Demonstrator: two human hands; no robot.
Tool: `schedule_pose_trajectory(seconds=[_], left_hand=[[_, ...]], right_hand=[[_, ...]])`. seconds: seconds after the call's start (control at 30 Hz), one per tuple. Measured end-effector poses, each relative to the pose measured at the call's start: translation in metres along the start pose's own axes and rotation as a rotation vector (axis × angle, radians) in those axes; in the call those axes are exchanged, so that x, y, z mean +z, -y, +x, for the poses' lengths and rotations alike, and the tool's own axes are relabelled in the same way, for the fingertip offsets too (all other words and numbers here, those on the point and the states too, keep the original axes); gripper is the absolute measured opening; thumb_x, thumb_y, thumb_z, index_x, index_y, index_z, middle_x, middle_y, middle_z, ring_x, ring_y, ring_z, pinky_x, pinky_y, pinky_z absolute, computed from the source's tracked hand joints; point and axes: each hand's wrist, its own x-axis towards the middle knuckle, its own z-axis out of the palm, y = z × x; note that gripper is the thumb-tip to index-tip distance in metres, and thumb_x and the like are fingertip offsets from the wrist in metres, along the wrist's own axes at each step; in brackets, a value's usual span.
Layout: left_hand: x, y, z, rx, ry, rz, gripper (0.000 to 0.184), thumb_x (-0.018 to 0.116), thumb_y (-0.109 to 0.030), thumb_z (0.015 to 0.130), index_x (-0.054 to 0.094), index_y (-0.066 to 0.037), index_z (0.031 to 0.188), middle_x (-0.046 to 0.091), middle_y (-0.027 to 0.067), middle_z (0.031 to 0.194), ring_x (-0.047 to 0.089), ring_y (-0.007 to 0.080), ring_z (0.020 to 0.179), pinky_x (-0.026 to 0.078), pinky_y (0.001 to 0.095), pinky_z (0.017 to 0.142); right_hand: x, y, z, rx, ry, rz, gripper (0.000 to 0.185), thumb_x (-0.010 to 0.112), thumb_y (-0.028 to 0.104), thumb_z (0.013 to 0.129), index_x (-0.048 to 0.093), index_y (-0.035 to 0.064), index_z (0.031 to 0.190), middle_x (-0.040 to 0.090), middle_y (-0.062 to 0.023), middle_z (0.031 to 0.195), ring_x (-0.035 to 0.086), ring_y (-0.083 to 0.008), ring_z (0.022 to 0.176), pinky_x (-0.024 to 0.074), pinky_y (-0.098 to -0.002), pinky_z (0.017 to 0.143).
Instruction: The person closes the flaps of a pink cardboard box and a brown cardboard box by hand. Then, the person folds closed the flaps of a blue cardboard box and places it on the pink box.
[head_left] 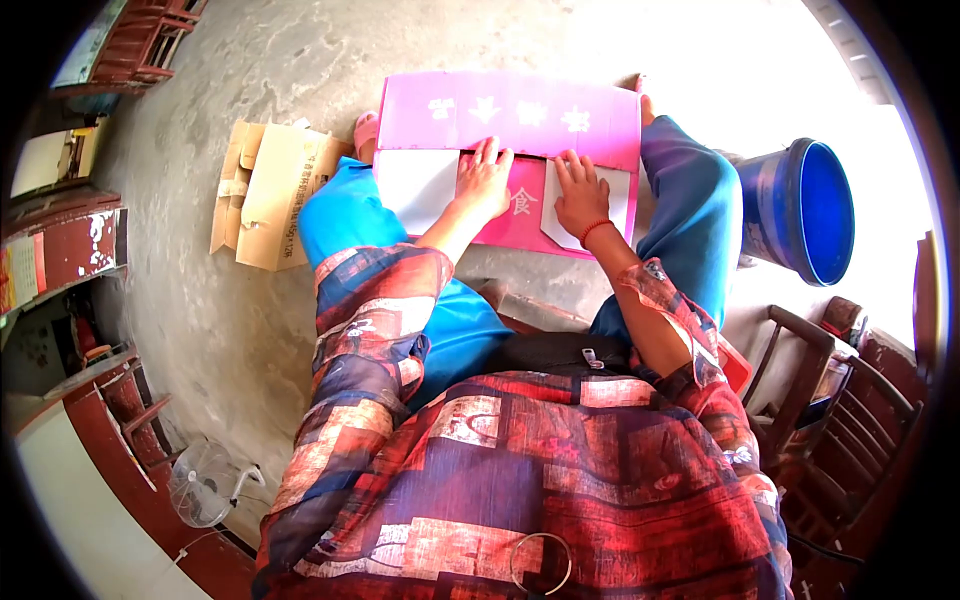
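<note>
A pink cardboard box (510,115) with white lettering lies between my knees, its long far flap folded outward. Its two short end flaps show pale grey inner faces, one at the left (415,190) and one at the right (610,205). My left hand (484,180) lies on the box by the inner edge of the left flap, fingers spread and pointing away from me. On the inner part of the right flap rests my right hand (582,196), with a red bracelet at the wrist and its fingers apart. Neither hand grips anything.
An open brown carton (285,190) stands on the floor at the left, beside my knee. A blue bucket (825,212) is at the right. Wooden chairs (860,420) are at the lower right, and a fan (200,487) is at the lower left.
</note>
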Motion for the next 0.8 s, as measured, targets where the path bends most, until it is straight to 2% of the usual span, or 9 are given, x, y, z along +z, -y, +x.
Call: schedule_pose_trajectory(seconds=[0.1, 0.17, 0.2, 0.27, 0.37, 0.47, 0.6, 0.63, 0.8], left_hand=[[-0.003, -0.002, 0.017, 0.043, -0.054, 0.011, 0.055, 0.058, -0.015, 0.071, 0.041, -0.002, 0.121, 0.030, 0.0155, 0.136, 0.026, 0.0286, 0.128, 0.023, 0.0453, 0.104], [-0.004, -0.007, 0.027, 0.037, -0.106, 0.000, 0.048, 0.059, -0.013, 0.070, 0.045, 0.001, 0.114, 0.037, 0.0155, 0.131, 0.032, 0.0276, 0.125, 0.026, 0.0413, 0.103], [-0.009, -0.009, 0.034, 0.015, -0.048, -0.050, 0.050, 0.059, -0.011, 0.069, 0.044, -0.001, 0.116, 0.034, 0.0149, 0.133, 0.033, 0.0293, 0.124, 0.027, 0.0403, 0.102], [-0.015, -0.019, 0.044, -0.050, 0.056, -0.139, 0.057, 0.058, -0.010, 0.069, 0.040, -0.006, 0.123, 0.029, 0.0124, 0.137, 0.029, 0.0295, 0.126, 0.026, 0.0464, 0.102], [-0.015, -0.042, 0.050, 0.011, -0.044, 0.003, 0.064, 0.058, -0.009, 0.069, 0.035, -0.012, 0.130, 0.025, 0.0093, 0.140, 0.020, 0.0310, 0.130, 0.021, 0.0561, 0.101], [-0.010, -0.057, 0.066, 0.017, 0.060, -0.006, 0.072, 0.061, -0.013, 0.071, 0.029, -0.019, 0.134, 0.021, 0.0058, 0.143, 0.015, 0.0307, 0.132, 0.018, 0.0610, 0.100], [-0.013, -0.062, 0.069, 0.017, 0.098, -0.001, 0.068, 0.055, -0.007, 0.071, 0.030, -0.017, 0.134, 0.021, 0.0065, 0.142, 0.018, 0.0314, 0.130, 0.023, 0.0564, 0.099], [-0.013, -0.062, 0.071, 0.022, 0.102, 0.005, 0.068, 0.055, -0.007, 0.071, 0.030, -0.017, 0.134, 0.021, 0.0065, 0.142, 0.018, 0.0314, 0.130, 0.023, 0.0564, 0.099], [-0.019, -0.064, 0.077, 0.012, 0.123, 0.027, 0.070, 0.061, -0.019, 0.074, 0.026, -0.021, 0.135, 0.020, 0.0081, 0.143, 0.015, 0.0359, 0.131, 0.024, 0.0580, 0.098]], right_hand=[[0.000, -0.005, 0.000, -0.037, -0.163, 0.070, 0.053, 0.051, 0.008, 0.070, 0.045, 0.0122, 0.123, 0.034, -0.0070, 0.135, 0.029, -0.0269, 0.125, 0.0336, -0.0494, 0.091], [-0.003, -0.012, 0.000, -0.181, -0.271, 0.280, 0.038, 0.052, 0.005, 0.068, 0.057, 0.0096, 0.105, 0.047, -0.0093, 0.121, 0.044, -0.0297, 0.111, 0.0426, -0.0424, 0.083], [-0.009, -0.009, -0.004, -0.145, -0.301, 0.365, 0.025, 0.052, 0.002, 0.066, 0.060, 0.0077, 0.089, 0.054, -0.0101, 0.102, 0.052, -0.0306, 0.093, 0.0461, -0.0406, 0.074], [-0.009, -0.012, -0.010, -0.127, -0.155, 0.373, 0.027, 0.051, 0.002, 0.067, 0.057, 0.0064, 0.093, 0.053, -0.0130, 0.095, 0.050, -0.0336, 0.087, 0.0435, -0.0411, 0.077], [-0.012, -0.007, -0.013, -0.112, -0.119, 0.410, 0.026, 0.051, 0.001, 0.067, 0.056, 0.0060, 0.091, 0.053, -0.0127, 0.091, 0.050, -0.0339, 0.086, 0.0434, -0.0417, 0.076], [-0.013, -0.003, -0.009, -0.092, -0.149, 0.404, 0.026, 0.051, 0.001, 0.066, 0.056, 0.0052, 0.091, 0.053, -0.0128, 0.090, 0.049, -0.0337, 0.087, 0.0434, -0.0416, 0.076], [-0.009, 0.007, -0.005, -0.088, -0.175, 0.277, 0.037, 0.053, 0.005, 0.068, 0.055, 0.0086, 0.104, 0.050, -0.0077, 0.109, 0.048, -0.0266, 0.099, 0.0437, -0.0416, 0.077], [-0.011, 0.009, -0.006, -0.047, -0.044, 0.237, 0.050, 0.057, 0.009, 0.067, 0.049, 0.0101, 0.116, 0.041, -0.0091, 0.126, 0.039, -0.0288, 0.115, 0.0368, -0.0437, 0.087], [-0.006, 0.015, -0.009, -0.019, -0.013, 0.130, 0.060, 0.058, 0.016, 0.070, 0.039, 0.0126, 0.127, 0.031, -0.0117, 0.136, 0.027, -0.0278, 0.126, 0.0260, -0.0510, 0.093]])
